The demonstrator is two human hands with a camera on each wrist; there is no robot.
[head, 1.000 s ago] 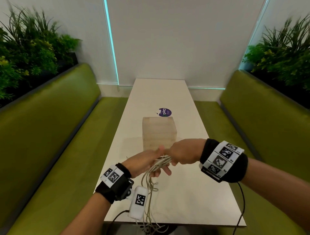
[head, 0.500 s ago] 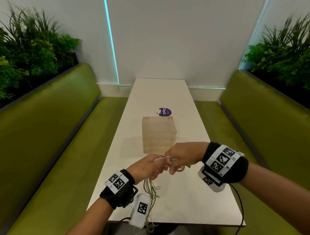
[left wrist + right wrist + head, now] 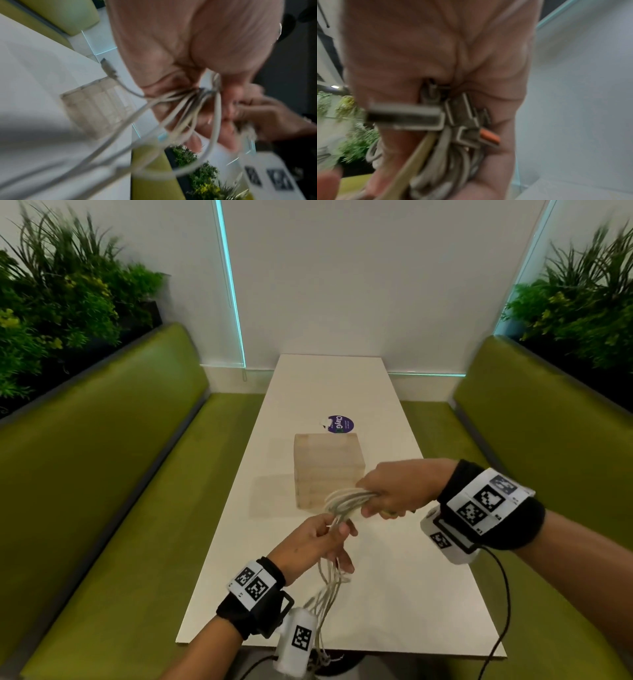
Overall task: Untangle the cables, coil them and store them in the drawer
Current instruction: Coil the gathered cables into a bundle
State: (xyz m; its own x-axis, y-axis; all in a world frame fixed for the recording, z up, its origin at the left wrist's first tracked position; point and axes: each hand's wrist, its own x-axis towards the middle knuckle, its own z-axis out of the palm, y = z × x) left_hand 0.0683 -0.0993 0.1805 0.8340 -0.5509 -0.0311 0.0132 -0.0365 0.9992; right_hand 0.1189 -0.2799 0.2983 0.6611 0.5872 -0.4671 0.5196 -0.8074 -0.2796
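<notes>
Pale rubbery cables loop from right hand's closed grip into left hand's pinching grip

**The booth I'm sitting in**

I'm at the near end of a long white table that runs away from me to a plain white wall. Two thin strips of teal light run up that wall, one on either side, and a matching line glows along its foot. Green padded benches flank the table: one bench on my left, another on my right, each with a tall backrest. Behind both backrests stand dark planters full of leafy green plants. The light is soft and even, with faint shadows on the tabletop.
</notes>
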